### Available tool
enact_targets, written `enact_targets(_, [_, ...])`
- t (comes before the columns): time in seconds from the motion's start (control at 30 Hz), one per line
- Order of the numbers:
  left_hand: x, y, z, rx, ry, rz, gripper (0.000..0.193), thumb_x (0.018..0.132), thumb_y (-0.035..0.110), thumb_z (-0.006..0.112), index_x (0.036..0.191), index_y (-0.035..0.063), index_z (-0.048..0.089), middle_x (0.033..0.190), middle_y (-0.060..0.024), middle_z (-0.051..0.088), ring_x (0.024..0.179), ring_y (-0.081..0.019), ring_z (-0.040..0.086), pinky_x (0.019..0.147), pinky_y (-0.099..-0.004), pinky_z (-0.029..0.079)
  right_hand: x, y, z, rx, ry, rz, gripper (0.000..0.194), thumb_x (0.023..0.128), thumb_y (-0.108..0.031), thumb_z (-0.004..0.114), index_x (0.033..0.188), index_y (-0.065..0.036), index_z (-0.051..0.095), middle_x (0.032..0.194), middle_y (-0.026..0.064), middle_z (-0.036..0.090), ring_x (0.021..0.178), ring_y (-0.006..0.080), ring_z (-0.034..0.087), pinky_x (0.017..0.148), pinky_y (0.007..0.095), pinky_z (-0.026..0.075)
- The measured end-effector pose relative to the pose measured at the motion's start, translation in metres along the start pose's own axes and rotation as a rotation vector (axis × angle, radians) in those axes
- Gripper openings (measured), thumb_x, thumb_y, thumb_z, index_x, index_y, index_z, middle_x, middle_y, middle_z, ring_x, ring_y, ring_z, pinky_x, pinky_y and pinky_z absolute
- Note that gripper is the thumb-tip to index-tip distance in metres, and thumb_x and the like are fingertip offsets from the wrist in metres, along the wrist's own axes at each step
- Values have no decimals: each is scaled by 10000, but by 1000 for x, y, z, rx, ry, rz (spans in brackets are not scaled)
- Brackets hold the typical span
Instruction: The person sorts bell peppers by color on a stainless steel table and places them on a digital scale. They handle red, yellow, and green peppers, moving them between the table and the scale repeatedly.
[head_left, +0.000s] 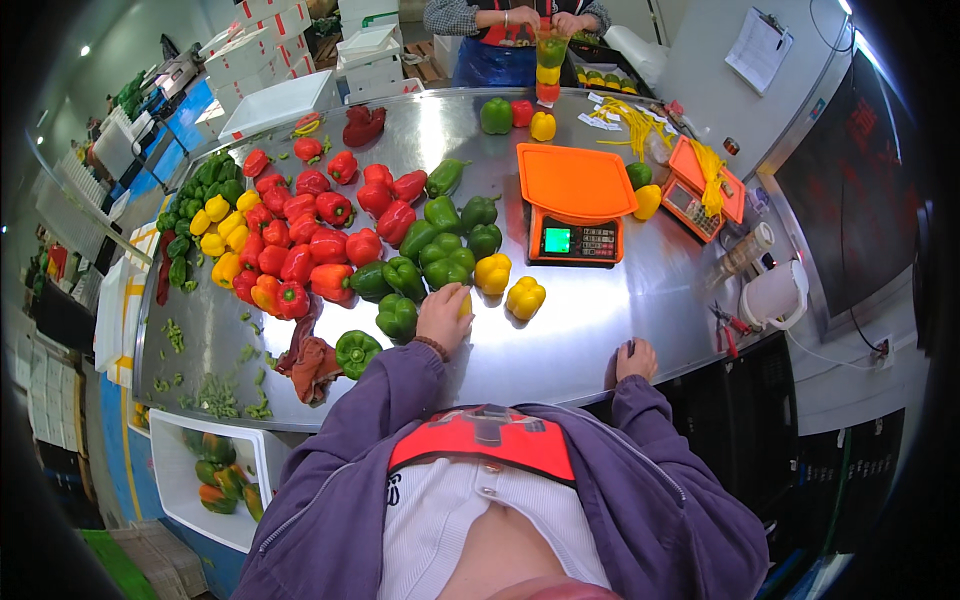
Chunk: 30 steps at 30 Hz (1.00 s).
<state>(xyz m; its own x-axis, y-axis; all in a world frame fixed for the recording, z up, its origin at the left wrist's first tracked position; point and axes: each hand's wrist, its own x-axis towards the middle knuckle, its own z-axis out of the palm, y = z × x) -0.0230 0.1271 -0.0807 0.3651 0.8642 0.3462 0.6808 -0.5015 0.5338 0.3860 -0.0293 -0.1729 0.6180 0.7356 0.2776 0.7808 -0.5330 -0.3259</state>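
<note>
My left hand (444, 321) is wrapped over a yellow bell pepper (466, 306), mostly hidden by the fingers. Green bell peppers (447, 260) lie just beyond and to the left of it. Two more yellow bell peppers (526, 298) sit to its right. My right hand (637, 361) rests at the table's near edge with curled fingers; whether it holds anything is unclear. An orange digital scale (576, 184) with a bare pan and lit display stands beyond, between the hands. A large group of red bell peppers (300, 225) spreads across the left side.
Across the steel table (540, 352), a co-worker's hands hold a clear bag of stacked peppers (551, 64). A second scale (694, 191), yellow ties (637, 124), red-handled pliers (727, 330) and a white jug (776, 296) line the right. A foam box (169, 480) with peppers stands below left.
</note>
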Motion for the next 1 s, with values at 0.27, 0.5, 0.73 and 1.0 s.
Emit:
enact_targets(0.27, [-1, -1, 1, -10, 4, -2, 523, 775, 176, 753, 1268, 68, 617, 1288, -124, 584, 1145, -349, 558, 1013, -432, 440, -1, 1, 2, 5, 3, 3, 324, 875, -288, 664, 1117, -73, 670, 1176, 108, 644, 1155, 318, 561, 978, 480, 435])
enact_targets(0.5, [0, 1, 1, -11, 16, -1, 523, 773, 166, 751, 1269, 62, 617, 1281, -131, 588, 1146, -352, 559, 1017, -430, 440, 1, 1, 0, -29, -25, 5, 306, 875, -293, 658, 1099, -85, 671, 1167, 95, 646, 1149, 314, 563, 971, 485, 433])
enact_targets(0.73, [-1, 0, 0, -4, 25, 9, 527, 770, 160, 753, 1269, 60, 616, 1281, -131, 589, 1145, -353, 558, 1017, -431, 440, -1, 0, 3, 7, -5, 12, 302, 877, -300, 652, 1091, -88, 672, 1168, 91, 647, 1148, 312, 565, 967, 487, 434])
enact_targets(1.0, [0, -1, 2, -8, 18, 7, 531, 766, 163, 759, 1268, 66, 615, 1287, -127, 584, 1144, -352, 554, 1016, -435, 436, 0, 0, 0, 0, -17, 12, 301, 869, -294, 659, 1093, -93, 671, 1168, 94, 645, 1145, 314, 566, 968, 491, 433])
